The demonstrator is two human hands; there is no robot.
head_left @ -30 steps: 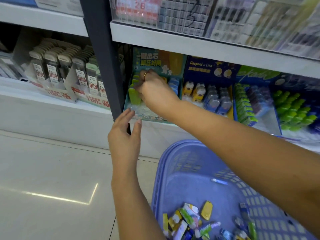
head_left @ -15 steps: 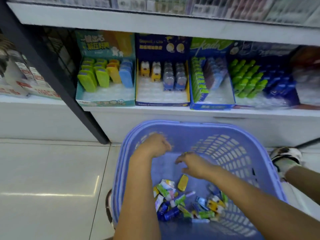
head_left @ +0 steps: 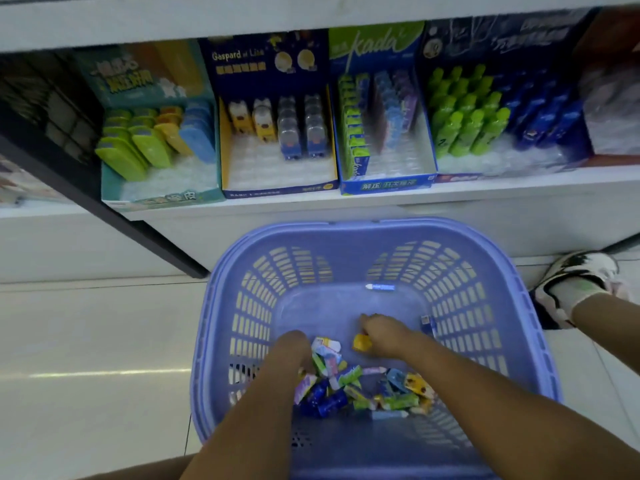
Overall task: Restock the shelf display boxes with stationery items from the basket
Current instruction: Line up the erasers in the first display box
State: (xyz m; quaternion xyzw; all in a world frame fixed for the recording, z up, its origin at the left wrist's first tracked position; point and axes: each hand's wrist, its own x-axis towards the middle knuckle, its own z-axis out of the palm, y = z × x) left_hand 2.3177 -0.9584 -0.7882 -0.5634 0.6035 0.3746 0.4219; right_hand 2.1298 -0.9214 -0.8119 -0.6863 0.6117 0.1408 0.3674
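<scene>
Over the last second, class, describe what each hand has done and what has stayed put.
The right hand left the teal display box and dropped into the basket, reaching a yellow item. The left hand came down onto the pile. Basket and box stayed put.

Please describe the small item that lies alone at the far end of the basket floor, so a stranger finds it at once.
Start at the purple basket on the floor below the shelf. Most items form a mixed heap at its near end. The blue and white stick lies alone on the bare bottom, close to the wall facing the shelf.
</scene>
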